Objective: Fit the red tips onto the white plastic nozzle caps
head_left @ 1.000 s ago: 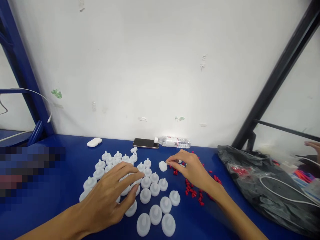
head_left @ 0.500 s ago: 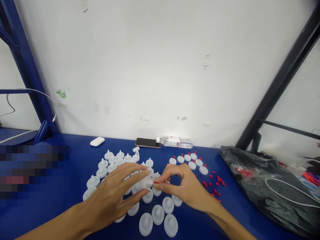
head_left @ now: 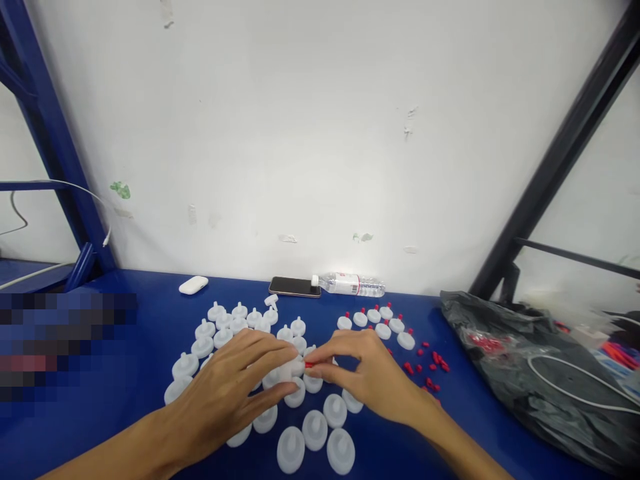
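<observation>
My left hand [head_left: 245, 387] grips a white plastic nozzle cap [head_left: 286, 371] between thumb and fingers, its spout pointing right. Pinched in my right hand [head_left: 357, 370] is a small red tip cap [head_left: 309, 365], at the end of that spout; how far it sits on the spout cannot be made out. Around and below both hands stand many white nozzle caps [head_left: 315, 430] with bare spouts. Farther right is a group of white nozzle caps [head_left: 406, 340] with red tips on them. Loose red tip caps [head_left: 433, 383] lie beside my right forearm.
Along the wall lie a white case [head_left: 193, 285], a phone [head_left: 294, 287] and a clear bottle [head_left: 350, 284]. A black plastic bag [head_left: 525, 400] with a cable and a packet of red pieces covers the right side of the blue table [head_left: 150, 300].
The red tip cap now lines up with the spout's end, showing more between my right fingertips. My right hand has shifted slightly left; the view has moved a little.
</observation>
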A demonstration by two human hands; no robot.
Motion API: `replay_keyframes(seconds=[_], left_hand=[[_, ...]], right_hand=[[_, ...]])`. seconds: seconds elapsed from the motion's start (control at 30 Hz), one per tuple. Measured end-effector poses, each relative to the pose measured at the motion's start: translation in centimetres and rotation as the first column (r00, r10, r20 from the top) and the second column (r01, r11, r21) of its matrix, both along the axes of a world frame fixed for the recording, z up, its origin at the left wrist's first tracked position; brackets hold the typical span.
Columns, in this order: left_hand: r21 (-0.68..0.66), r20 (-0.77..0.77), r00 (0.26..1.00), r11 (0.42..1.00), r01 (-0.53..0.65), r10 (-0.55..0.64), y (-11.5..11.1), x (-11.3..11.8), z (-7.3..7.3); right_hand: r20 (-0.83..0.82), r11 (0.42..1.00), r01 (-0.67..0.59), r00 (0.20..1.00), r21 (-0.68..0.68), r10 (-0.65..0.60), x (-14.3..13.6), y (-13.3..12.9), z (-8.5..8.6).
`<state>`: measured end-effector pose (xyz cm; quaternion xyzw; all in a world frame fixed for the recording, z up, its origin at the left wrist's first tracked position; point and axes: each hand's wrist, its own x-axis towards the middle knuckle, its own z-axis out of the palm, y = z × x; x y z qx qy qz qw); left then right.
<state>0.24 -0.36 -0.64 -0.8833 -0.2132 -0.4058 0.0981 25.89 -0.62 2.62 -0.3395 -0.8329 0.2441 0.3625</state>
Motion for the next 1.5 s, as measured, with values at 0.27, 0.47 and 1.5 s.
replay_keyframes(seconds=[0.27, 0.47, 1.5], left_hand=[[-0.024, 0.025, 0.995, 0.995, -0.094, 0.094, -0.8, -0.1, 0.8], [-0.055, 0.040, 0.998, 0.998, -0.043, 0.045, -0.9, 0.1, 1.2], [0.016, 0.057, 0.998, 1.000, -0.020, 0.019, -1.1, 0.3, 0.9]], right_hand=[[0.072, 0.908, 0.381, 0.914, 0.176, -0.398, 3.4, 1.4, 1.9], [0.354, 0.899, 0.406, 0.826, 0.167, -0.439, 4.3, 3.5, -0.2], [0.184, 0.972, 0.225, 0.955, 0.065, -0.233, 1.9, 0.6, 0.8]])
